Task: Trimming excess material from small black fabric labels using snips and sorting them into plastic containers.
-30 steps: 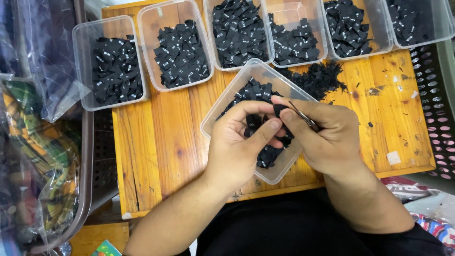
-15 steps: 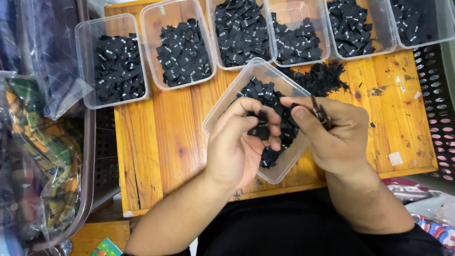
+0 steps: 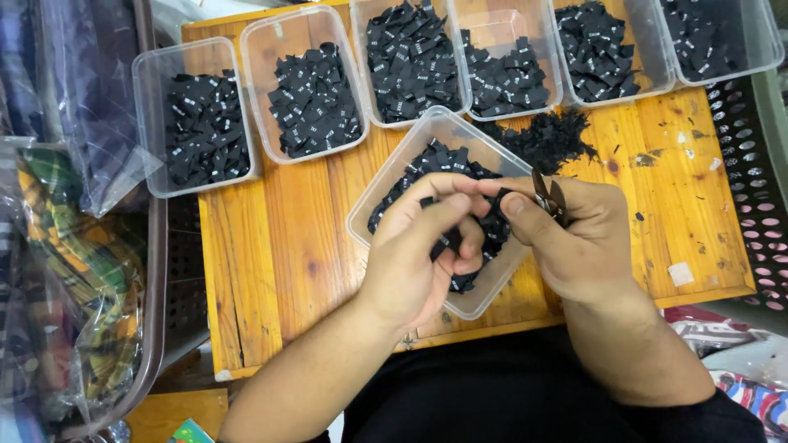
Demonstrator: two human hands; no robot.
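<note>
A: Label [image 3: 495,199] position? 
B: Centre of frame, over the near tub [image 3: 386,190], pinched at the meeting fingertips of both hands.

A: Grip state? 
B: Left hand [image 3: 419,258] closed on the label, thumb against forefinger, more black labels tucked under its lower fingers. Right hand [image 3: 587,242] closed too: thumb on the same label, snips [image 3: 548,197] held against the forefinger.

A: Relation to the blades? 
B: Label just left of the snips, touching or nearly so. Long axis hard to tell, mostly hidden by fingers. Right hand nearer the snips, left nearer the tub's heap.
</note>
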